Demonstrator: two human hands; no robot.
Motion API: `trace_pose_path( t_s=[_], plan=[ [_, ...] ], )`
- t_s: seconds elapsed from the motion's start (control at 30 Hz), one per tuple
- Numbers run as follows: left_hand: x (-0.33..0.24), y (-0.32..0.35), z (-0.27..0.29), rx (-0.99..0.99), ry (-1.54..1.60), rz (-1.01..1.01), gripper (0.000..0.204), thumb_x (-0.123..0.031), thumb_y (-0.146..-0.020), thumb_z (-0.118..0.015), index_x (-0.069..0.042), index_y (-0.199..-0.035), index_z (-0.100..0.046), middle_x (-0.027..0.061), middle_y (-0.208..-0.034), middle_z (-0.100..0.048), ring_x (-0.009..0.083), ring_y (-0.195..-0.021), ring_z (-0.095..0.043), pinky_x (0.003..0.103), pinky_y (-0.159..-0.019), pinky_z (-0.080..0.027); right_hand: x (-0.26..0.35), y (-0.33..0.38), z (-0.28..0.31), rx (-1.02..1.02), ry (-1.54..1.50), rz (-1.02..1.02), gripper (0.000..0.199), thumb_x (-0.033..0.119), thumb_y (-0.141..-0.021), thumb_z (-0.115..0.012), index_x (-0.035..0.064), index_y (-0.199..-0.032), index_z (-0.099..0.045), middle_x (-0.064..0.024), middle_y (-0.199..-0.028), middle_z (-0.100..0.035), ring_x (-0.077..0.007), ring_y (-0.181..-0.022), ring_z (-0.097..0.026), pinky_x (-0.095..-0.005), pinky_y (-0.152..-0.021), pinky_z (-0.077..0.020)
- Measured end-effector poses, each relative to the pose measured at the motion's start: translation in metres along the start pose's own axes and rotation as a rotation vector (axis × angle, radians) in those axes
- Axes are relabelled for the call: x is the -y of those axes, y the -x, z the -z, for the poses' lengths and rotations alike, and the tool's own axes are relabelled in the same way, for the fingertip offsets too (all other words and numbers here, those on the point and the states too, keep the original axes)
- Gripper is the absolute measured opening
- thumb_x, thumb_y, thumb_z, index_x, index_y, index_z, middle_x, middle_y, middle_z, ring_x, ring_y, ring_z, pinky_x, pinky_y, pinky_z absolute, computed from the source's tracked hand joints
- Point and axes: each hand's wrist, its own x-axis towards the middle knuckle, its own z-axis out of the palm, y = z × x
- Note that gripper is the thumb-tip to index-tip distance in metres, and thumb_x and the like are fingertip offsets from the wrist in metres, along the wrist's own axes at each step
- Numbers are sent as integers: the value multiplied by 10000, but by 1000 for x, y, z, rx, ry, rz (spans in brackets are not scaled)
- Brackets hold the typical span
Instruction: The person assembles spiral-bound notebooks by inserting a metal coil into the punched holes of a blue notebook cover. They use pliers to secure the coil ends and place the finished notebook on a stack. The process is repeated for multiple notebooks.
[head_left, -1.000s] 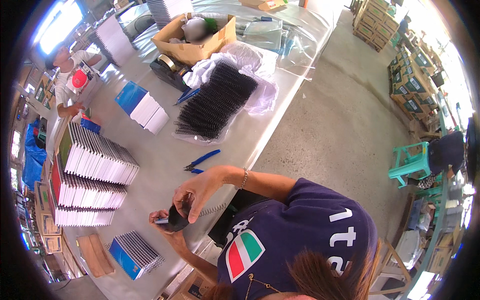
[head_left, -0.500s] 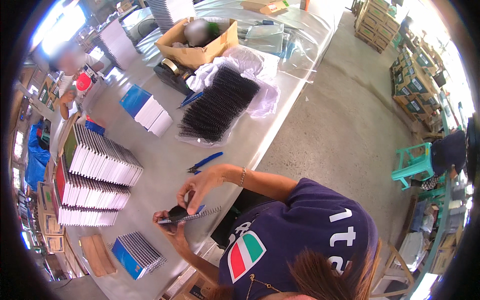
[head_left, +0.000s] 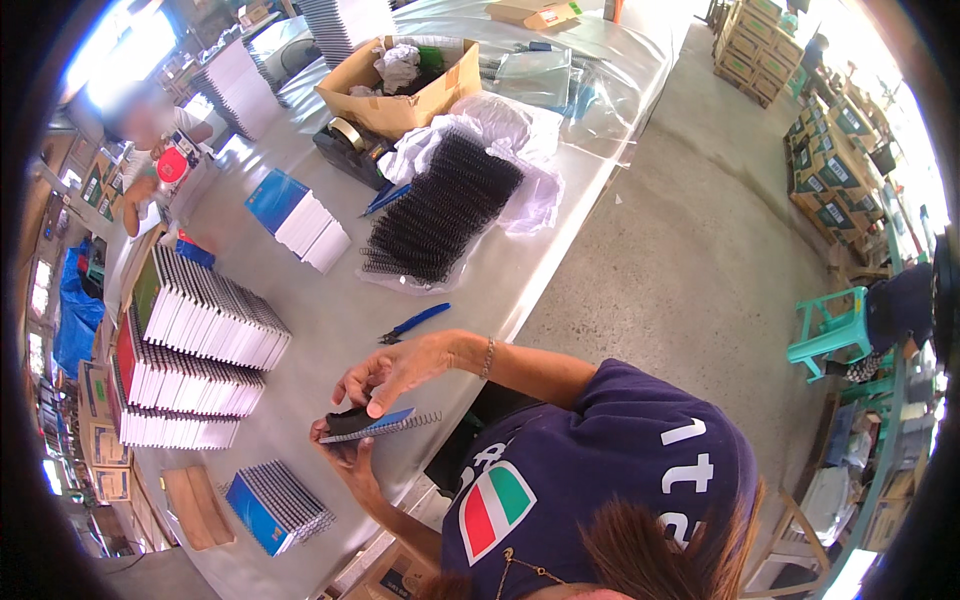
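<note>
My left hand (head_left: 347, 453) grips a blue-covered notebook (head_left: 393, 418) from beneath, at its near side. A thin dark wire coil (head_left: 424, 422) runs along the notebook's edge and sticks out past its right end. On top lies a black curved piece (head_left: 348, 421) whose kind I cannot make out. Above it is my right hand (head_left: 395, 372), its fingers bent and apart, with the thumb tip resting at the black piece and the cover. Just beyond that hand, blue-handled pliers (head_left: 415, 323) lie on the table. Nearer left sits a stack of blue coil-bound notebooks (head_left: 274, 505).
Tall stacks of bound notebooks (head_left: 205, 330) stand at left, by a brown wooden block (head_left: 197, 508). Farther off lie a heap of black coils (head_left: 440, 215), unbound blue-covered books (head_left: 297, 220), a tape dispenser (head_left: 350, 152) and a cardboard box (head_left: 400, 110). Another person (head_left: 150, 150) sits across.
My right hand's fingers have lifted and spread from the black piece, which now lies flatter. The notebook stays in my left hand. The whole view has shifted slightly.
</note>
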Motion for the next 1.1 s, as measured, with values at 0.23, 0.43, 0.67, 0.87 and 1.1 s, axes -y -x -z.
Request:
trace_pose_path(
  t_s=[0.23,0.43,0.67,0.87,1.1],
  plan=[
    [-8,-4,-6,38,11,-13,743,-90,-755,-771,-48,-1384,-378,103,-1239,-460,246,-1180,-488,387,-1105,-327,-8,0,7,28,77,-80,341,386,-837,-779,76,-866,-642,-116,-1333,-501,-202,-1231,-463,-367,-1056,-331],
    [-1,-7,-4,59,31,22,719,-102,-766,-774,-76,-1357,-365,82,-1181,-465,215,-1150,-486,370,-1056,-371,1,-8,6,27,262,-124,334,381,-855,-762,68,-881,-648,-92,-1291,-520,-188,-1166,-493,-357,-1031,-348],
    [-3,-3,-8,52,37,34,655,-116,-799,-753,-75,-1344,-392,88,-1215,-482,222,-1185,-478,385,-1068,-343,-7,-5,10,-8,-41,-50,366,410,-852,-771,72,-921,-647,-61,-1200,-527,-164,-1110,-503,-313,-929,-417],
    [-9,3,-9,21,38,86,639,-128,-823,-736,-65,-1359,-393,85,-1235,-482,209,-1192,-463,359,-1064,-328,11,-6,3,68,-109,27,333,383,-835,-792,104,-947,-650,-40,-1162,-555,-148,-1088,-514,-292,-910,-416],
    [-9,6,-17,69,-12,85,669,-128,-854,-674,-4,-1433,-363,135,-1333,-473,256,-1279,-438,380,-1117,-280,-4,-13,13,42,103,-83,361,388,-797,-814,79,-839,-633,-102,-1281,-519,-218,-1215,-472,-351,-1021,-358]
  ],
)
